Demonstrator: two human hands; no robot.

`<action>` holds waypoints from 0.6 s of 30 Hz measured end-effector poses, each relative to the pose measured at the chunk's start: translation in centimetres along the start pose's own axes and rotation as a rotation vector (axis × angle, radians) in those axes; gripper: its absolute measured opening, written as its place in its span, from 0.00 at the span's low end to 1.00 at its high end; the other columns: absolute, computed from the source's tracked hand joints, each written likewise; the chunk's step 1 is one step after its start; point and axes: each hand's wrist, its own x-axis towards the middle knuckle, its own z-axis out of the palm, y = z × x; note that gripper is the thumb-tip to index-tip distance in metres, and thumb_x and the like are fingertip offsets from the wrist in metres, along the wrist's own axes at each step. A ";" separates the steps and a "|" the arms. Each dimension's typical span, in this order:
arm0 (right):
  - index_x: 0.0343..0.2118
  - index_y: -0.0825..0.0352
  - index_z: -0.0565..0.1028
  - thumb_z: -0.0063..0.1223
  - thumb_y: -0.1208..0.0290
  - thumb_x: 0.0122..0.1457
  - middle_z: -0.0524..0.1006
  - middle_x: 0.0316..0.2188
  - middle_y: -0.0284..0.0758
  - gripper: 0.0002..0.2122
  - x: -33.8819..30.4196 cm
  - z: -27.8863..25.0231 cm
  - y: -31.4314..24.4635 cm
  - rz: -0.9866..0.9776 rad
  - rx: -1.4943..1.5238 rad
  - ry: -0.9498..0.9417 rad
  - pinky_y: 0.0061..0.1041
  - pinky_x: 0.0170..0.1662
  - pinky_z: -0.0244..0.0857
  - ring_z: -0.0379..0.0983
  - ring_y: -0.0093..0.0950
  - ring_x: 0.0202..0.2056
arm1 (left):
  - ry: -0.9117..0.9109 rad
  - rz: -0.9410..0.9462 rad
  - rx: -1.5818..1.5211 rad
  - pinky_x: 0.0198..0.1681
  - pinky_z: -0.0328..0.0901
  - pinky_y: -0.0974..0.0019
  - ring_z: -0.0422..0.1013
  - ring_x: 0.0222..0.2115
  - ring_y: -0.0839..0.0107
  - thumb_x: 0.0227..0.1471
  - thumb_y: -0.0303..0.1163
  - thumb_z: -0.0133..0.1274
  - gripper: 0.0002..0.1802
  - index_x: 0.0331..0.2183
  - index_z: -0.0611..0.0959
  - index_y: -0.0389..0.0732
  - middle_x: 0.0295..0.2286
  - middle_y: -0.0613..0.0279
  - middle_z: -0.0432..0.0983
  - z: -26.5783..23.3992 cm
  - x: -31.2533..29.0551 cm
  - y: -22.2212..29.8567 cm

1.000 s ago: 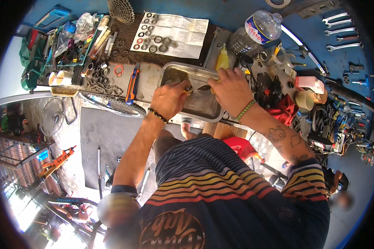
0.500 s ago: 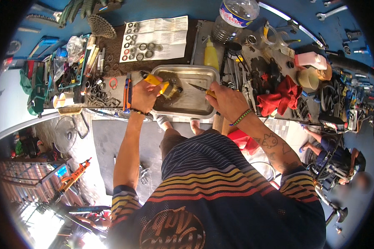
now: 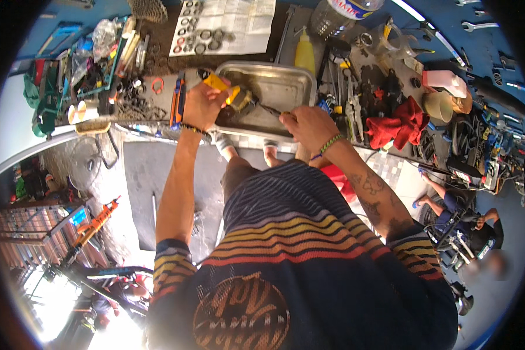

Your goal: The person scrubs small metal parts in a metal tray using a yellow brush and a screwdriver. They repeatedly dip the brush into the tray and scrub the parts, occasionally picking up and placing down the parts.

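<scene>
Yellow-handled brush (image 3: 233, 94) w/ dark bristle head is over L half of shallow rectangular grey metal tray (image 3: 289, 90); long axis diagonal, bristles pointing R & a bit twd wearer. Slim dark pointed tool (image 3: 271, 110) aims L at bristles. Vs 0.5 s ago, tip's closer to bristles; can't tell if touching. L hand (image 3: 202, 106) closed round brush's handle; R hand (image 3: 312, 126) closed on tool's rear end, fingers curled.
</scene>
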 end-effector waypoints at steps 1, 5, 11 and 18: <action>0.31 0.71 0.85 0.50 0.53 0.69 0.82 0.31 0.56 0.24 0.3 0.4 0.0 0.010 0.021 -0.017 0.52 0.47 0.74 0.81 0.55 0.38 | 0.010 -0.022 -0.025 0.40 0.79 0.70 0.82 0.40 0.75 0.59 0.23 0.66 0.13 0.46 0.85 0.34 0.41 0.63 0.86 0.1 -0.2 0.5; 0.30 0.70 0.85 0.49 0.50 0.69 0.82 0.31 0.56 0.25 1.1 1.7 0.1 0.057 0.065 -0.003 0.52 0.46 0.74 0.81 0.55 0.38 | 0.085 0.020 -0.115 0.34 0.75 0.72 0.80 0.29 0.78 0.58 0.29 0.68 0.14 0.45 0.87 0.35 0.32 0.61 0.87 0.9 -0.2 0.5; 0.31 0.67 0.86 0.49 0.50 0.69 0.83 0.32 0.54 0.24 1.2 1.2 -0.6 0.100 0.107 -0.042 0.51 0.46 0.75 0.81 0.55 0.38 | 0.059 0.052 -0.058 0.36 0.78 0.70 0.83 0.34 0.75 0.59 0.27 0.66 0.12 0.44 0.87 0.35 0.34 0.59 0.88 0.5 -0.6 0.2; 0.33 0.70 0.82 0.50 0.50 0.71 0.81 0.23 0.37 0.24 0.9 0.7 -0.3 0.028 0.024 -0.026 0.32 0.24 0.78 0.85 0.30 0.26 | 0.053 0.022 -0.085 0.37 0.78 0.70 0.83 0.36 0.74 0.59 0.27 0.65 0.12 0.44 0.87 0.36 0.36 0.59 0.87 0.3 -0.7 0.0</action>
